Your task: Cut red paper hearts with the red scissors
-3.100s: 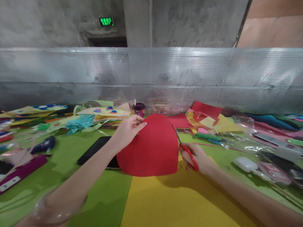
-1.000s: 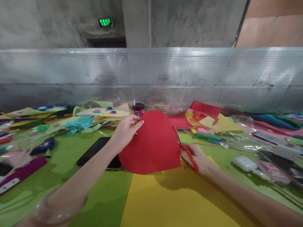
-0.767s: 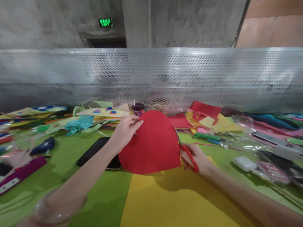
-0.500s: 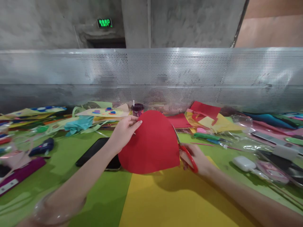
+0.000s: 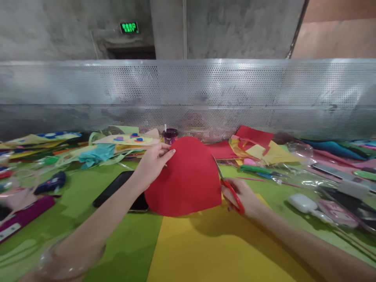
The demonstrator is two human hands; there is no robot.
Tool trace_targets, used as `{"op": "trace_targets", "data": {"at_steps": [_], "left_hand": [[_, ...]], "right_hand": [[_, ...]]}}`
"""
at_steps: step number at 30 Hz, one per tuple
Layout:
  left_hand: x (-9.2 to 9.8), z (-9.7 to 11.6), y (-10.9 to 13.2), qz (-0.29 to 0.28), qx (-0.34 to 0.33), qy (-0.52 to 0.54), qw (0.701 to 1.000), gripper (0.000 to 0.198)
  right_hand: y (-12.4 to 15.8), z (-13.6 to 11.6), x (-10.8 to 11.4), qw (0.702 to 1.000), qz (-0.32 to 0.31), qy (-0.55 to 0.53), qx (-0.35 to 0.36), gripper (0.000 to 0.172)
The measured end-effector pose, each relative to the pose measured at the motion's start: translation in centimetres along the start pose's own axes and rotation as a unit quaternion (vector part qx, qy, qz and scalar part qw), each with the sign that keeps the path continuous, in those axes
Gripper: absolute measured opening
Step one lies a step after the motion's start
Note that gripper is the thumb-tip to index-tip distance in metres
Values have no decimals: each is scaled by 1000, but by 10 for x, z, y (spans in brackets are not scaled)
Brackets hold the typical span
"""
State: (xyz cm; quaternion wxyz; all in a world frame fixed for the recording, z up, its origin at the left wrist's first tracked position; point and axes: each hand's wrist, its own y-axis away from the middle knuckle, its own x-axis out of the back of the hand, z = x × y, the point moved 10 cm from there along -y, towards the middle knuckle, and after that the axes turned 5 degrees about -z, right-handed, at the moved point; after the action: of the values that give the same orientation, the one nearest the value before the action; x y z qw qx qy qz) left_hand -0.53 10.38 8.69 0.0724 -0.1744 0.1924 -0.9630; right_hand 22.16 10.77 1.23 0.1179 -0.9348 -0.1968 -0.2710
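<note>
A large rounded piece of red paper is held up over the table, its lower right ending in a corner. My left hand pinches its upper left edge, thumb in front and the other fingers mostly behind. In my right hand are red-handled scissors, with fingers closed round the handles. The blades point up and away along the paper's right edge. Below the paper lies a sheet of yellow paper. A black phone rests left of it, partly hidden by my left forearm.
Behind are a dark lidded cup, crumpled teal paper and red scraps. A green-handled tool, a white earbud case and a pink case lie right. A purple item lies left. A perforated metal panel borders the back.
The scissors' blades now show more clearly beside the red paper's right edge. The paper has shifted very slightly left, and my left hand keeps its pinch.
</note>
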Motion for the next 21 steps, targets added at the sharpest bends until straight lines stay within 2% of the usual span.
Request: {"op": "trace_targets", "data": {"at_steps": [10, 21], "left_hand": [[-1, 0, 0, 3, 3, 0, 1000, 26], [0, 4, 2, 1, -10, -3, 1000, 27]], "right_hand": [[0, 1, -2, 1000, -13, -20, -1, 21], [1, -5, 2, 1000, -1, 13, 7, 21]]}}
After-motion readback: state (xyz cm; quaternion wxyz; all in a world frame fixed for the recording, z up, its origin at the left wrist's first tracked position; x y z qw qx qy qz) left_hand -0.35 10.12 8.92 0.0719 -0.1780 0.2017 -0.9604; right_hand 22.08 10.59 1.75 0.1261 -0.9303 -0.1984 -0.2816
